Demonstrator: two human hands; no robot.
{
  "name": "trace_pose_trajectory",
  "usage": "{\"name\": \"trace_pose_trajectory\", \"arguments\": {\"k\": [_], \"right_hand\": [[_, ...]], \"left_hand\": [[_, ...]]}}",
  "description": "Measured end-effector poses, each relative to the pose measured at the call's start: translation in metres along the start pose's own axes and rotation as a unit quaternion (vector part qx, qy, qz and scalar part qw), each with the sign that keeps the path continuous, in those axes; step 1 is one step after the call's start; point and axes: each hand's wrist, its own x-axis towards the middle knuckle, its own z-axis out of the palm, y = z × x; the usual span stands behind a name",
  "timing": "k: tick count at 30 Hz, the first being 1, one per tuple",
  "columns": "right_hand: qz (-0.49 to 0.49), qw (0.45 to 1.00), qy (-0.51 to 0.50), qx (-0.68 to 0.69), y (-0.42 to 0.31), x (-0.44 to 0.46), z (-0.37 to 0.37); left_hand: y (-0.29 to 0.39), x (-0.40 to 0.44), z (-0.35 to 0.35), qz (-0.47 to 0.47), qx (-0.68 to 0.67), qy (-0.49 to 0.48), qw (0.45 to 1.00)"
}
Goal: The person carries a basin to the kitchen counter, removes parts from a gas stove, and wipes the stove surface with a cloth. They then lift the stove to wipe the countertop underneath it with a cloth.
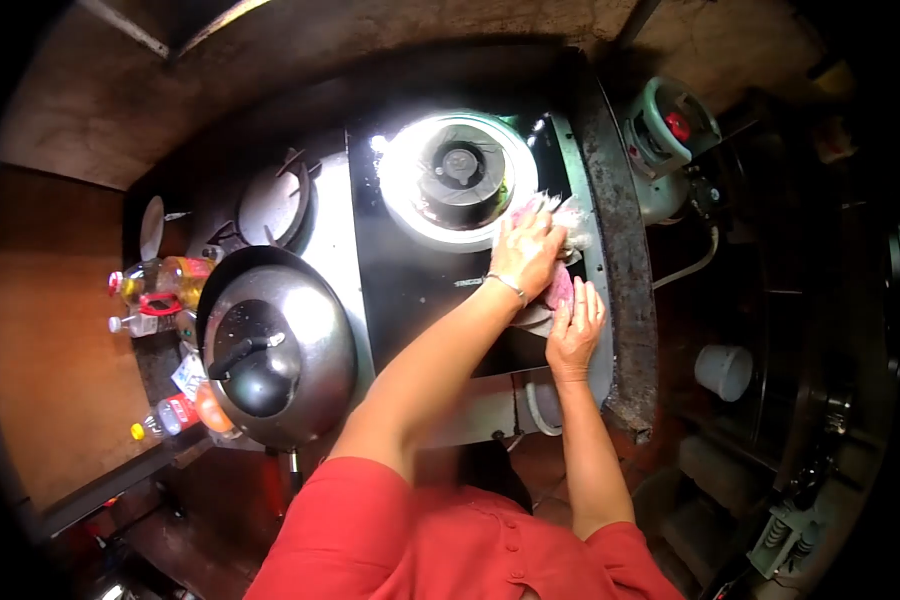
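Note:
My left hand point(530, 252), with a bracelet at the wrist, presses a bunched pink and white cloth point(562, 287) onto the right side of a black glass-topped gas stove point(420, 320). Its fingers curl over the cloth near the burner's bright ring. My right hand point(576, 330) lies just below it at the stove's right edge, fingers stretched out against the cloth's lower part. The round burner point(460, 172) sits at the back of the stovetop, inside a shiny metal ring point(398, 190). Part of the cloth is hidden under both hands.
Left of the stove stand a lidded wok point(320, 340), a pan point(270, 205) and several bottles point(178, 412). A gas cylinder point(658, 200) with a hose stands beyond the dark ledge point(625, 300) on the right. A white bucket point(723, 372) is lower right.

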Motion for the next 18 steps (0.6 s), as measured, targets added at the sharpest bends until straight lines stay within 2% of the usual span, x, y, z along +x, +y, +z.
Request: {"name": "trace_pose_trajectory", "arguments": {"k": [2,5,8,10,11,12,14,17,18], "right_hand": [[-0.002,1.000,0.004,-0.004,0.000,-0.003,0.001],[-0.016,1.000,0.012,-0.013,-0.002,-0.005,-0.002],[-0.019,1.000,0.016,-0.002,-0.003,-0.006,-0.003],[-0.022,1.000,0.014,-0.004,-0.003,-0.008,-0.003],[-0.025,1.000,0.013,-0.006,-0.002,-0.007,-0.002],[-0.029,0.999,0.015,-0.007,0.000,-0.008,-0.002],[-0.031,0.999,0.009,-0.024,-0.003,-0.006,-0.004],[-0.025,1.000,-0.001,-0.011,-0.008,-0.004,-0.008],[-0.028,1.000,0.000,-0.004,-0.008,-0.003,-0.007]], "left_hand": [[-0.018,-0.022,-0.022,-0.015,0.023,0.012,1.000],[-0.065,-0.050,-0.066,-0.095,0.037,-0.032,0.994],[-0.117,-0.054,-0.095,-0.190,0.088,-0.002,0.978],[-0.128,-0.038,-0.101,-0.257,0.195,0.047,0.945],[-0.130,-0.034,-0.098,-0.301,0.175,0.043,0.936],[-0.122,-0.038,-0.092,-0.301,0.172,0.038,0.937],[-0.102,-0.065,-0.073,-0.199,0.181,0.065,0.961],[-0.088,-0.067,-0.082,-0.196,0.108,0.057,0.973],[-0.103,-0.061,-0.080,-0.176,0.123,0.094,0.972]]}}
